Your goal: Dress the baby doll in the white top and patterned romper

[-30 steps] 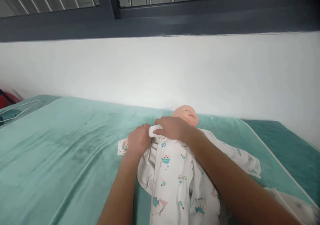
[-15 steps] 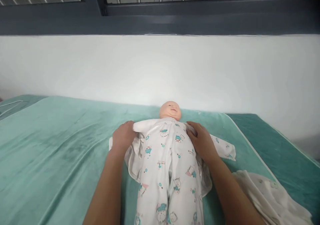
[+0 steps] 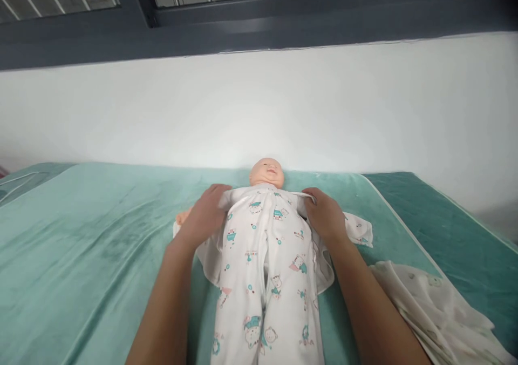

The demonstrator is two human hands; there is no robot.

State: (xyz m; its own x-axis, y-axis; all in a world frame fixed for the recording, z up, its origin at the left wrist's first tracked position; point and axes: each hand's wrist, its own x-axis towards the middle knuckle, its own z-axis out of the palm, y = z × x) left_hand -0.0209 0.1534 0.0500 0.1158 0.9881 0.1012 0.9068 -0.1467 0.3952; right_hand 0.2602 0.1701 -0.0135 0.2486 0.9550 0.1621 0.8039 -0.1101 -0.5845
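A baby doll [image 3: 267, 171] lies on its back with its head toward the wall. White printed baby pants [image 3: 265, 278] are spread over its chest and legs, above a white printed baby top [image 3: 358, 229] whose sleeve sticks out on the right. My left hand [image 3: 207, 214] is closed at the pants' upper left edge by the doll's shoulder; its fingertips are partly hidden. The doll's hand shows just beyond my left wrist. On the other side, my right hand [image 3: 324, 214] pinches the upper right edge and pulls it taut.
A crumpled white cloth [image 3: 437, 311] lies at the lower right, beside my right forearm. The doll rests on a light green sheet [image 3: 101, 246] with darker green along the right. Behind stand a white wall [image 3: 202, 111] and a dark window frame [image 3: 243, 27].
My left hand has moved inward along the cloth edge, uncovering the doll's hand. My right hand has drawn its edge outward and straight. The camera view has tilted slightly.
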